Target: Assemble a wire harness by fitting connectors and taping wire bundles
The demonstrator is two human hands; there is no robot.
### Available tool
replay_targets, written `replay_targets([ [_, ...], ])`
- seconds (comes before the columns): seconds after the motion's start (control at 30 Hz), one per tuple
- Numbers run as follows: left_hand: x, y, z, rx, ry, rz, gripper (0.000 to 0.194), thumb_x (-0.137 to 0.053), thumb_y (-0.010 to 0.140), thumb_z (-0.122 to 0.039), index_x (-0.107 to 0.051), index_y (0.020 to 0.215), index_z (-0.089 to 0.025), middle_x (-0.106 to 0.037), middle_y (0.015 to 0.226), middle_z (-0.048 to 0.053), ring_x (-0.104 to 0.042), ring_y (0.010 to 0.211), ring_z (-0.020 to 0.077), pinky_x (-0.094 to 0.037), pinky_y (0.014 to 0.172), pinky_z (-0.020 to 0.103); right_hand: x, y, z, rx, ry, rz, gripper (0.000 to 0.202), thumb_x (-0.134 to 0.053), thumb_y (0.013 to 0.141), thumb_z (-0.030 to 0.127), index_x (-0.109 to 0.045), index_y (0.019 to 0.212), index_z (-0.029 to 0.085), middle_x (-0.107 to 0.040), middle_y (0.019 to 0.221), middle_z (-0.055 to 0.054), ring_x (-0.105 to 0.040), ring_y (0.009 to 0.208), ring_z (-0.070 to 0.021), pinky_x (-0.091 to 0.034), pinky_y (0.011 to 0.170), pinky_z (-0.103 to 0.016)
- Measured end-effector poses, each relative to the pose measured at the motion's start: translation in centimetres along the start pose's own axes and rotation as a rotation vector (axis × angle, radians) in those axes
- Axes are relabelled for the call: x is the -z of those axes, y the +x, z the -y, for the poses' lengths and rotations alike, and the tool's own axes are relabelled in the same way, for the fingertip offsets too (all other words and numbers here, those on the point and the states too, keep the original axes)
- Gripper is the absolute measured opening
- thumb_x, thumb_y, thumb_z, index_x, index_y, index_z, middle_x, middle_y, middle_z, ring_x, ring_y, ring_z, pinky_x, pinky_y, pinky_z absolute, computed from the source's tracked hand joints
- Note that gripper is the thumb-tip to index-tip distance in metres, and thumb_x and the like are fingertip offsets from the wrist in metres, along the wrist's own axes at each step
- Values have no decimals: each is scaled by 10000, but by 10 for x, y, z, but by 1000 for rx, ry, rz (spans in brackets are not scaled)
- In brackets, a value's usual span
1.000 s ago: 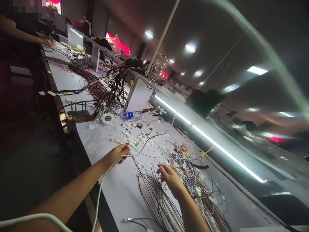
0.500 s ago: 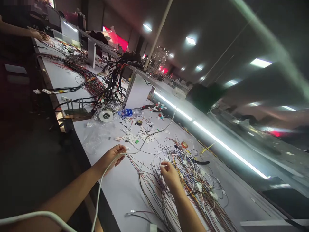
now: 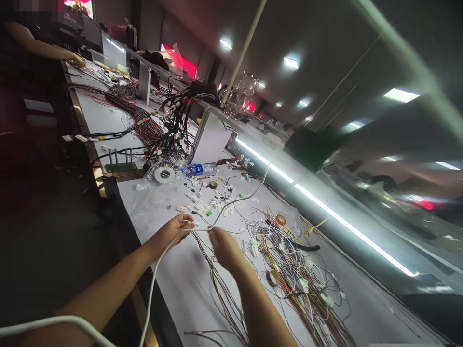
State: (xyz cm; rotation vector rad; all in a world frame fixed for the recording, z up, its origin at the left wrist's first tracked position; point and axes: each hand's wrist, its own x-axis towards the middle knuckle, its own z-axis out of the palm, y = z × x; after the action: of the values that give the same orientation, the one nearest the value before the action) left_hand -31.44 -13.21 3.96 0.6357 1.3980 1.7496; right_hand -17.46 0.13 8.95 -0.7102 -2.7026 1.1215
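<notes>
My left hand (image 3: 175, 230) is closed in a pinch over the table's near edge. A small white connector (image 3: 196, 223) shows at its fingertips, and a bunch of thin wires (image 3: 207, 253) trails from there down the table. My right hand (image 3: 226, 246) is just to the right, its fingers curled toward the left hand; what they hold is hidden. A white cable (image 3: 237, 201) comes from the lamp, passes by both hands and runs toward me. Right of my right hand lies a tangled heap of coloured wires (image 3: 285, 250).
Loose white connectors (image 3: 202, 205), a plastic bottle (image 3: 197, 169) and a white spool (image 3: 164, 175) lie farther back. Tape rolls (image 3: 273, 277) sit by the wire heap. A lit tube lamp (image 3: 347, 219) runs along the shelf. Another person's hand (image 3: 76, 60) works at the far left.
My right hand has moved left and up, from beside the wire heap to close by my left hand. My left hand stays nearly in place. The view has shifted slightly.
</notes>
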Motion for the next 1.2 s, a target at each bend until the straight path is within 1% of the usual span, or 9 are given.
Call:
replay_targets([
  [0.1,9,5,-5,-13,28,171,331,-653,802,-455,-499,951,-202,-566,658,-37,-466,533,90,-262,476,207,-34,12,16,-108,365,227,285,-488,906,405,-638,834,174,-554,640,13,-486,538,-106,-386,562,-238],
  [0.17,12,7,-8,-30,39,207,309,-649,814,-435,-481,931,-203,-566,664,-41,-464,537,83,-260,477,203,-42,13,17,-173,513,288,330,-498,886,468,-608,826,162,-458,582,47,-370,460,-72,-316,493,-222],
  [0.33,11,8,-10,-29,11,198,261,-619,848,-401,-452,925,-216,-424,591,-99,-255,451,51,-155,432,204,-18,-10,-8,-220,731,423,406,-590,795,553,-585,838,150,-377,544,79,-298,449,-57,-273,479,-221],
  [0.47,13,9,-13,9,27,220,279,-631,842,-407,-467,962,-216,-453,635,-89,-270,468,49,-172,440,200,-9,-8,-9,-264,969,551,497,-706,722,538,-593,984,130,-544,629,27,-460,494,-77,-358,545,-248],
  [0.53,14,9,-17,23,49,232,297,-641,836,-402,-473,994,-215,-499,663,-77,-294,471,45,-180,447,197,-14,3,0,-283,994,559,499,-704,725,541,-584,985,133,-562,636,23,-469,483,-79,-356,532,-251],
  [0.73,14,5,-21,28,-2,192,320,-671,815,-374,-479,1014,-213,-531,649,-68,-329,452,41,-174,432,188,-29,9,9,-317,1023,521,318,-693,727,434,-536,787,164,-363,514,104,-217,413,-31,-144,439,-216],
  [0.9,8,2,-5,138,-195,112,326,-675,810,-385,-526,1035,-203,-430,575,-87,-286,437,45,-165,410,175,-29,-8,-5,-320,993,416,290,-662,717,426,-538,759,167,-358,490,100,-197,408,-40,-107,427,-226],
  [1.03,-6,-9,11,222,-394,172,396,-662,816,-435,-591,1108,-178,-535,707,-24,-372,497,52,-298,440,176,-28,-8,-5,-308,961,366,265,-630,729,419,-499,749,189,-302,479,114,-148,420,-50,-71,431,-230],
  [1.2,-19,-17,16,151,-358,71,201,-755,758,-276,-695,838,-101,-533,605,-15,-440,526,47,-377,466,137,-28,-9,0,-303,854,367,222,-595,774,387,-561,735,171,-365,514,82,-228,436,-60,-170,438,-222],
])
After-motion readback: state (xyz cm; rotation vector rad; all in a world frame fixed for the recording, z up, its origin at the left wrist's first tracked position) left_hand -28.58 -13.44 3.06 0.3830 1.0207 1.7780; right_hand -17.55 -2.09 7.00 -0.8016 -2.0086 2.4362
